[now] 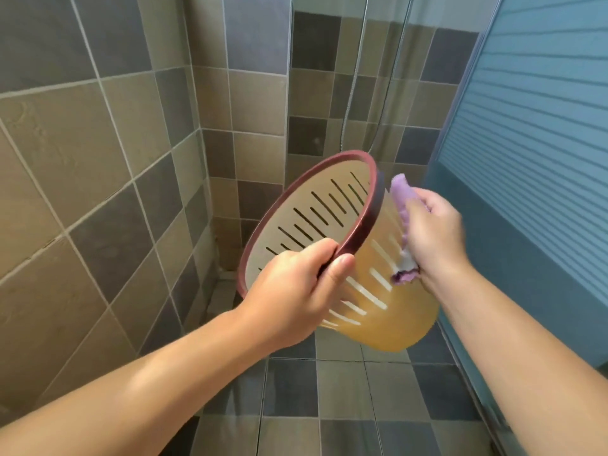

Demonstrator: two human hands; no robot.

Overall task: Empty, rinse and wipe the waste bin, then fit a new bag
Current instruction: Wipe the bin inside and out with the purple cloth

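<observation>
Tiled shower: one bin (378, 307) gripped by left hand (296, 291), one cloth (403, 205) in right hand (434, 232).

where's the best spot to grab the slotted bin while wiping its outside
Probably the dark red rim, from the near side, as the left hand does: thumb outside, fingers curled inside. The rim is a stiff raised band, and the bin is tilted on its side, leaving the wall free for the purple cloth.

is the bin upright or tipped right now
Tipped. The waste bin lies on its side in the air, mouth facing left; the left hand grips its rim while the right hand presses a purple cloth against its outer wall.
</observation>
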